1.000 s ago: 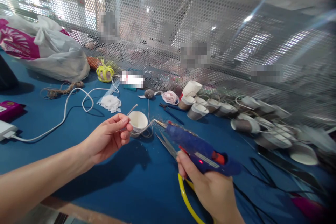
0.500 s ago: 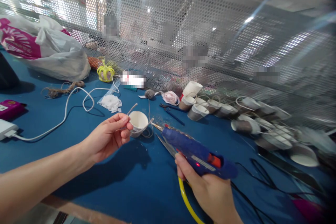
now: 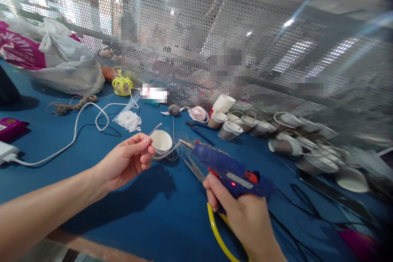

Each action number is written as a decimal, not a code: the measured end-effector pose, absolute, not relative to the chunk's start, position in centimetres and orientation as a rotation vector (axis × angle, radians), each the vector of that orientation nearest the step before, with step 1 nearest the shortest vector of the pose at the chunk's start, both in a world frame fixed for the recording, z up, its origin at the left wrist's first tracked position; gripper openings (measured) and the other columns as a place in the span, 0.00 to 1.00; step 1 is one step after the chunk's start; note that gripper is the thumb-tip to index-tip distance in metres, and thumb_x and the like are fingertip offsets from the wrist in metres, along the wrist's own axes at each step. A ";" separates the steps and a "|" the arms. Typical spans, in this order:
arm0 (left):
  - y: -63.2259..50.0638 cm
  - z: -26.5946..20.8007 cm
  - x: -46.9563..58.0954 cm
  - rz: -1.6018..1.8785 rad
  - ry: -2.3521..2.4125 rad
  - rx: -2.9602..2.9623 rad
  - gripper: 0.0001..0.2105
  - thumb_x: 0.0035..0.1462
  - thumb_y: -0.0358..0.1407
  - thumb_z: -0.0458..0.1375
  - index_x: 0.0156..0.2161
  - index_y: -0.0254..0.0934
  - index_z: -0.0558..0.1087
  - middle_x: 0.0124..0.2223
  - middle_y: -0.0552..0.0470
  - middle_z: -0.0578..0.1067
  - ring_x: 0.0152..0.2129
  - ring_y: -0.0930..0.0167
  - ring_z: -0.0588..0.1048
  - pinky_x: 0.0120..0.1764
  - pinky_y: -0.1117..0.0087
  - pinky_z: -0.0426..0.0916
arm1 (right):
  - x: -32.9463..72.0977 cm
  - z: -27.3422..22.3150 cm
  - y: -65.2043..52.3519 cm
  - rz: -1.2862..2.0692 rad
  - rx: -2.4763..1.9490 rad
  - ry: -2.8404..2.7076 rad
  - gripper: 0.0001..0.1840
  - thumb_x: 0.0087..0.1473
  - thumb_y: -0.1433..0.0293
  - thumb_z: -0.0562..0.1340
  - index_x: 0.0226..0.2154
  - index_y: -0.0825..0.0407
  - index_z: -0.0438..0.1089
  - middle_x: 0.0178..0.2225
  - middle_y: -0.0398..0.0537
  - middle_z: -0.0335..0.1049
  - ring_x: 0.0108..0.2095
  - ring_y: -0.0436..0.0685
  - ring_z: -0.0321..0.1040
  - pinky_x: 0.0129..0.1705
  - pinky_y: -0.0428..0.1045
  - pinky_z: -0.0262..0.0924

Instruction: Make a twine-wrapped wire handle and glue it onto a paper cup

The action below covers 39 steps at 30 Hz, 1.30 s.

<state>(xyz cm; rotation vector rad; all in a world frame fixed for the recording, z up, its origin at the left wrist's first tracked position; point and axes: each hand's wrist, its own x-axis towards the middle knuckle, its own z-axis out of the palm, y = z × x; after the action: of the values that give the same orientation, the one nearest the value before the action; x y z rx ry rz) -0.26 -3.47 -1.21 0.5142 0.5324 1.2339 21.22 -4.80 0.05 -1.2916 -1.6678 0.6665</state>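
My left hand (image 3: 130,159) is closed, pinching a short grey cord (image 3: 167,154) between thumb and fingers. One cord end sticks up past the fingertips, and the other reaches right to the glue gun's nozzle. My right hand (image 3: 242,217) grips a blue hot glue gun (image 3: 219,161) with a lit red light, its metal tip pointing left at the cord end. Behind the cord a small white-lined cup (image 3: 161,141) stands on the table. Yellow-handled scissors (image 3: 211,221), blades apart, lie below the gun, partly hidden by my right hand.
Several cups with cord handles (image 3: 230,129) stand or lie at the right. Pliers (image 3: 201,131), a pale ribbon roll (image 3: 199,114) and a white lace bundle (image 3: 129,120) lie behind. A plastic bag (image 3: 67,69) sits back left before a perforated metal screen (image 3: 184,28). A white cable crosses the left.
The glue gun has tilted slightly, and its nozzle has shifted a little right and up, close to the cord end. My left hand stays nearly still, holding the cord.
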 end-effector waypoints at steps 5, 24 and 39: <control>-3.4 -1.0 -0.4 1.275 0.612 0.608 0.07 0.51 0.29 0.57 0.25 0.32 0.64 0.22 0.55 0.70 0.13 0.83 0.63 0.17 0.83 0.59 | 21.5 0.5 -4.8 0.745 -1.289 -1.655 0.19 0.48 0.61 0.59 0.13 0.54 0.67 0.10 0.42 0.60 0.15 0.49 0.61 0.21 0.45 0.60; -3.3 -0.8 -0.9 1.334 0.652 0.684 0.07 0.50 0.30 0.58 0.25 0.33 0.64 0.22 0.55 0.70 0.12 0.82 0.63 0.17 0.83 0.60 | 22.2 0.3 -4.5 0.632 -1.380 -1.834 0.23 0.50 0.60 0.57 0.10 0.51 0.59 0.11 0.43 0.61 0.18 0.51 0.63 0.25 0.46 0.59; -3.9 -0.9 -0.2 1.132 0.868 1.016 0.11 0.47 0.36 0.60 0.25 0.33 0.63 0.20 0.57 0.69 0.11 0.82 0.63 0.17 0.80 0.57 | 22.2 0.0 -4.5 0.605 -1.348 -1.740 0.20 0.47 0.60 0.60 0.11 0.52 0.62 0.11 0.42 0.61 0.18 0.52 0.65 0.27 0.46 0.62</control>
<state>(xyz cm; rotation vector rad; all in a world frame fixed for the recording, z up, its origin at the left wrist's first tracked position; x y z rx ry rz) -0.22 -3.92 -0.92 1.0159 0.8680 1.1320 22.25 -4.55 -0.04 -1.3482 -1.7405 0.6052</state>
